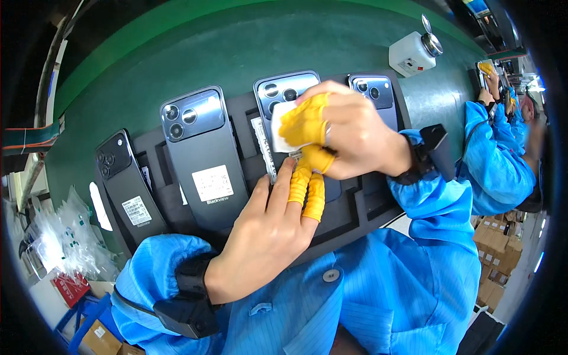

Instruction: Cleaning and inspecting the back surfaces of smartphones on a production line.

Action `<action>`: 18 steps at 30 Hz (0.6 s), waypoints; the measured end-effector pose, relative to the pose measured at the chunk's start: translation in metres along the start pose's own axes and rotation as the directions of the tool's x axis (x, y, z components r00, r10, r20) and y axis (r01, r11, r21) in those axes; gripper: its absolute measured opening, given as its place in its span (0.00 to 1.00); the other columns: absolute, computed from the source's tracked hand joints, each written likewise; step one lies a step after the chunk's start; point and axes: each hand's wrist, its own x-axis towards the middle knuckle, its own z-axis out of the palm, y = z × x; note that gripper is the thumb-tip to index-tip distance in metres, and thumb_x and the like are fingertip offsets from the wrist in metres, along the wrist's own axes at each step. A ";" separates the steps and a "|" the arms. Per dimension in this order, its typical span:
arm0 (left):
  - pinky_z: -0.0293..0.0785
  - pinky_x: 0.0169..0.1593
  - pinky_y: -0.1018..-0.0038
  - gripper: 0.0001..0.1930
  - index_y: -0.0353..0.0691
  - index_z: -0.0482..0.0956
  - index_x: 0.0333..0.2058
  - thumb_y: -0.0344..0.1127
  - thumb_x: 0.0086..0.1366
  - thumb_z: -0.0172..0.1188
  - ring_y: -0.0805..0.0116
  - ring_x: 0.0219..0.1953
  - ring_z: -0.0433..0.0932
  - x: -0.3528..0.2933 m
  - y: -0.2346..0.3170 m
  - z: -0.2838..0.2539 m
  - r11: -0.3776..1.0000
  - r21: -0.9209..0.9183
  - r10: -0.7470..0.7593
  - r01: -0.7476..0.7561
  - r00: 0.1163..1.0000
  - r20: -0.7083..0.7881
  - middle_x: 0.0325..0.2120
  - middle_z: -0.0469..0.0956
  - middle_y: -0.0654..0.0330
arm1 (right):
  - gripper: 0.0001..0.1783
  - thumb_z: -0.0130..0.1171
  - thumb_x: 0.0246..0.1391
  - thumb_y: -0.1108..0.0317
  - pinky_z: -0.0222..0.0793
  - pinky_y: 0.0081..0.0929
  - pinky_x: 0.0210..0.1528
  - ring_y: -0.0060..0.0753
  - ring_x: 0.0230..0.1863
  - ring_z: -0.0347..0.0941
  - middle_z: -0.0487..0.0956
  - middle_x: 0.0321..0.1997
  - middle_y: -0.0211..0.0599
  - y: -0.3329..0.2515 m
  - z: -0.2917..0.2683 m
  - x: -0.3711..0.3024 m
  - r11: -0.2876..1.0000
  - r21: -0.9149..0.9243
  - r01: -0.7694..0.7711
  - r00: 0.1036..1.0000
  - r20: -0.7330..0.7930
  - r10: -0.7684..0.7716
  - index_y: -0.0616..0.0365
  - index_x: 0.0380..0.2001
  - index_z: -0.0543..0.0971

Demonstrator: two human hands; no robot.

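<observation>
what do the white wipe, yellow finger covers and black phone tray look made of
White matt wipe: cloth or paper, blur leaving it open. Yellow wrinkled finger covers: likely latex or rubber, thin and clinging. Black slotted phone tray: probably foam, matt with thick cut recesses.

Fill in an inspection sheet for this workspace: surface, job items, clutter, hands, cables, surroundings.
Surface: green bench top under a black foam tray.
Job items: four smartphones in the tray; white wipe at the third from left.
Clutter: clear plastic bags; white dispenser bottle, lid raised.
Hands: right hand grips the wipe; left hand fingers lie over that phone.
Cables: thin dark cord or strap, left sleeve.
Surroundings: blue-sleeved co-worker, cardboard boxes.
</observation>
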 end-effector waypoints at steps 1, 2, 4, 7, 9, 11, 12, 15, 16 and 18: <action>0.73 0.53 0.63 0.22 0.28 0.72 0.51 0.34 0.60 0.51 0.48 0.55 0.73 0.000 0.000 0.000 1.000 0.000 0.011 -0.011 1.000 -0.001 0.47 0.76 0.40 | 0.08 0.64 0.32 0.72 0.73 0.38 0.48 0.40 0.24 0.74 0.74 0.19 0.37 0.000 -0.003 -0.003 1.000 0.001 -0.030 0.999 -0.013 0.030 0.59 0.22 0.78; 0.73 0.53 0.63 0.22 0.28 0.72 0.51 0.34 0.60 0.51 0.48 0.55 0.73 -0.001 -0.001 0.000 1.000 0.000 0.012 -0.012 1.000 0.000 0.47 0.76 0.40 | 0.09 0.64 0.30 0.73 0.72 0.37 0.48 0.40 0.25 0.74 0.75 0.19 0.36 0.003 -0.005 -0.005 0.998 0.025 -0.050 0.997 -0.062 0.051 0.59 0.22 0.79; 0.73 0.54 0.63 0.21 0.28 0.73 0.51 0.34 0.60 0.51 0.48 0.56 0.72 0.000 -0.002 0.002 1.000 0.009 0.025 -0.025 1.000 -0.011 0.46 0.76 0.40 | 0.08 0.63 0.36 0.77 0.72 0.34 0.47 0.38 0.28 0.76 0.80 0.25 0.35 0.003 -0.017 -0.001 0.992 0.032 -0.126 0.989 -0.078 0.128 0.58 0.26 0.81; 0.73 0.54 0.62 0.21 0.29 0.73 0.50 0.34 0.60 0.51 0.47 0.56 0.72 -0.001 0.000 0.003 1.000 -0.007 0.006 -0.006 1.000 -0.020 0.46 0.76 0.40 | 0.10 0.62 0.43 0.77 0.72 0.31 0.46 0.37 0.36 0.78 0.83 0.33 0.34 0.008 -0.021 0.003 0.966 -0.001 -0.259 0.942 -0.221 0.252 0.55 0.32 0.83; 0.73 0.54 0.63 0.22 0.30 0.75 0.49 0.33 0.55 0.54 0.48 0.55 0.73 0.001 0.001 0.001 0.999 -0.037 -0.014 0.012 0.999 -0.036 0.47 0.76 0.42 | 0.10 0.63 0.43 0.76 0.72 0.31 0.47 0.40 0.37 0.78 0.83 0.35 0.37 0.014 -0.022 0.010 0.957 -0.088 -0.275 0.919 -0.316 0.235 0.55 0.33 0.83; 0.73 0.54 0.63 0.23 0.30 0.78 0.47 0.32 0.50 0.57 0.50 0.54 0.73 0.002 0.001 0.000 0.997 -0.069 -0.029 0.026 0.998 -0.050 0.47 0.76 0.43 | 0.10 0.63 0.43 0.76 0.71 0.31 0.47 0.42 0.37 0.78 0.83 0.34 0.39 0.020 -0.019 0.014 0.954 -0.165 -0.249 0.929 -0.320 0.187 0.56 0.33 0.83; 0.73 0.54 0.61 0.23 0.30 0.76 0.49 0.33 0.55 0.54 0.47 0.56 0.72 0.000 0.000 0.000 0.999 -0.042 -0.002 0.001 1.000 -0.020 0.43 0.77 0.43 | 0.10 0.64 0.43 0.75 0.71 0.32 0.47 0.43 0.36 0.77 0.82 0.33 0.39 0.021 -0.015 0.015 0.950 -0.181 -0.256 0.945 -0.256 0.205 0.56 0.33 0.83; 0.73 0.54 0.59 0.22 0.31 0.74 0.52 0.35 0.60 0.52 0.44 0.57 0.71 -0.001 -0.001 -0.001 0.999 -0.026 0.030 -0.030 0.999 0.028 0.36 0.79 0.44 | 0.12 0.64 0.43 0.75 0.69 0.34 0.47 0.42 0.36 0.77 0.82 0.32 0.38 0.020 -0.009 0.011 0.958 -0.149 -0.244 0.960 -0.177 0.217 0.56 0.35 0.82; 0.73 0.54 0.62 0.21 0.31 0.76 0.50 0.33 0.57 0.54 0.47 0.57 0.72 0.000 0.000 -0.003 0.999 -0.053 -0.002 0.003 1.000 0.028 0.42 0.78 0.44 | 0.13 0.65 0.42 0.74 0.69 0.34 0.48 0.42 0.37 0.77 0.82 0.34 0.38 0.019 -0.009 0.010 0.958 -0.131 -0.255 0.957 -0.174 0.231 0.56 0.36 0.82; 0.73 0.55 0.64 0.20 0.31 0.78 0.47 0.31 0.55 0.56 0.49 0.57 0.72 0.001 -0.001 -0.004 0.996 -0.087 -0.033 0.036 0.999 0.031 0.47 0.77 0.44 | 0.14 0.65 0.42 0.74 0.68 0.34 0.48 0.41 0.38 0.76 0.81 0.35 0.38 0.018 -0.012 0.010 0.956 -0.110 -0.271 0.954 -0.166 0.251 0.56 0.36 0.82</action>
